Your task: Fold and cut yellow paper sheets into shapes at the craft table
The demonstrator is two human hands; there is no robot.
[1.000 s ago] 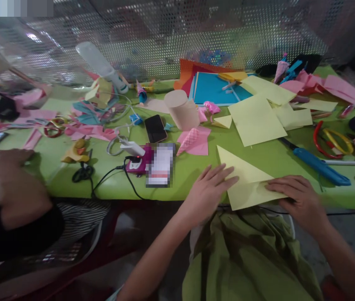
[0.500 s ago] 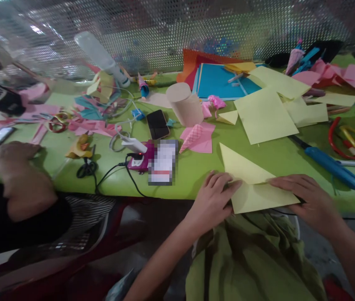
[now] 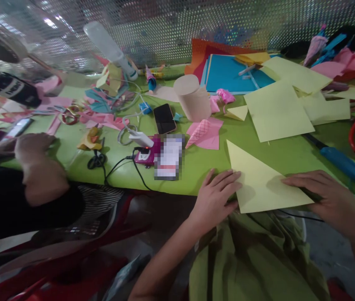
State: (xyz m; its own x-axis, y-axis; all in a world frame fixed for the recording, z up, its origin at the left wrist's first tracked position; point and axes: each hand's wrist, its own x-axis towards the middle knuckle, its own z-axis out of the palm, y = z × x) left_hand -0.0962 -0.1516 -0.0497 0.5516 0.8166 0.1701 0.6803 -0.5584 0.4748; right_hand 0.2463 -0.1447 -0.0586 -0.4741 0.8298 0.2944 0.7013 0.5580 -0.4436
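Note:
A pale yellow paper triangle (image 3: 261, 184) lies at the near edge of the green table (image 3: 202, 163). My left hand (image 3: 217, 196) rests flat with fingers stretched on the triangle's left corner. My right hand (image 3: 322, 194) lies flat on its right part, fingers spread and pressing the paper down. Neither hand grips anything; both only press the folded sheet against the tabletop.
Yellow sheets (image 3: 278, 110), a blue paper stack (image 3: 230, 75), pink cuttings (image 3: 205, 133), a cardboard roll (image 3: 191, 98), a black phone (image 3: 164, 118), a blue cutter (image 3: 345, 165), scissors (image 3: 69, 115) and cables litter the table. Another person's hand (image 3: 34, 144) rests at the left. A perforated metal wall stands behind.
The raised lower flap of the yellow paper has been pressed flat into a plain triangle. My fingers spread wider over it. The camera view drifted slightly left.

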